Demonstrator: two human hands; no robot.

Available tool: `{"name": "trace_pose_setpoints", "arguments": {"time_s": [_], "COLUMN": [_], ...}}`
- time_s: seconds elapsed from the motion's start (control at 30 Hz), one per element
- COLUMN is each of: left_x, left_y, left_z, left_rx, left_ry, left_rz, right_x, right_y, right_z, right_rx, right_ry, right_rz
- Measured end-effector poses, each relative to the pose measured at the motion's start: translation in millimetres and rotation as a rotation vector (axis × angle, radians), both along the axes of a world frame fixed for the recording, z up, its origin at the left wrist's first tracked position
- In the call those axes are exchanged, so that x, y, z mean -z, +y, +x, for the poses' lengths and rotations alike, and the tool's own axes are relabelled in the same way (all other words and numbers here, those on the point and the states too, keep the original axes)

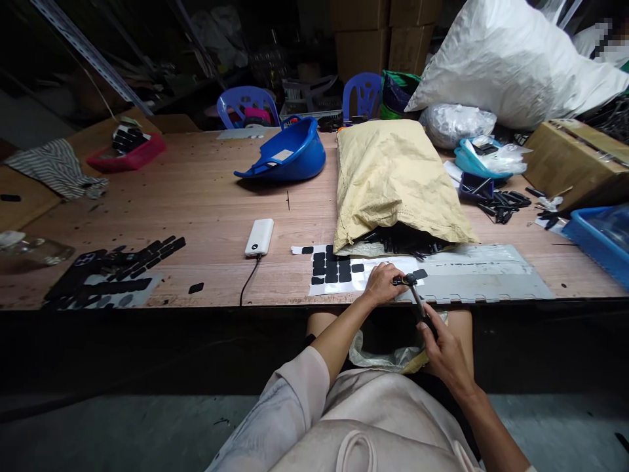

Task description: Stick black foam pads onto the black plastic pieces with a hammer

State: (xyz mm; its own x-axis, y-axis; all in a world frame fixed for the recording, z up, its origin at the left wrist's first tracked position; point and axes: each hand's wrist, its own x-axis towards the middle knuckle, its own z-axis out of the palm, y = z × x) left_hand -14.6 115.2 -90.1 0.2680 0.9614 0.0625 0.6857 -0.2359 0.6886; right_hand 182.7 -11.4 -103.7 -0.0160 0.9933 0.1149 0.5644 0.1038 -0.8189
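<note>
My right hand (445, 347) is wrapped round the black grip of a small hammer (417, 300) with a metal shaft. Its dark head rests over the fingertips of my left hand (384, 283), at the table's front edge. Those fingers pinch a small black part (398, 280), whose exact shape is partly hidden by the hammer head. Just beyond lies a black rounded sticker (420, 273) on a grey board (481, 272). To the left, several more black stickers (332, 267) stand in rows on a white backing sheet (361, 286).
An open yellow sack (398, 177) spills black parts (400, 241) toward me. A white power bank (259, 237) with a cable and a tilted blue basin (295, 154) stand to the left. Black pieces (506, 203), a cardboard box (580, 160) and a blue tray (599, 242) are on the right.
</note>
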Motion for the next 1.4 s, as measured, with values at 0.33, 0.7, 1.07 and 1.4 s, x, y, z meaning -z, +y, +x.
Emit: {"name": "trace_pose_setpoints", "arguments": {"time_s": [0.33, 0.7, 1.07, 1.4], "left_x": [1.0, 4.5, 9.2, 9.2], "left_y": [-1.1, -0.9, 0.4, -36.9], "left_z": [0.2, -3.1, -5.9, -11.5], "left_rx": [0.005, 0.024, 0.046, 0.354], "left_ry": [-0.015, -0.036, -0.04, 0.039], "left_rz": [0.036, 0.035, 0.044, 0.136], "right_x": [-23.6, -25.9, -29.4, -31.9], "right_y": [26.8, 36.6, 34.2, 35.4], "right_z": [30.2, 40.9, 36.2, 33.7], "right_rx": [0.31, 0.369, 0.39, 0.39], "right_ry": [-0.211, -0.504, -0.471, -0.474], "right_rz": [0.021, -0.213, -0.248, -0.268]}}
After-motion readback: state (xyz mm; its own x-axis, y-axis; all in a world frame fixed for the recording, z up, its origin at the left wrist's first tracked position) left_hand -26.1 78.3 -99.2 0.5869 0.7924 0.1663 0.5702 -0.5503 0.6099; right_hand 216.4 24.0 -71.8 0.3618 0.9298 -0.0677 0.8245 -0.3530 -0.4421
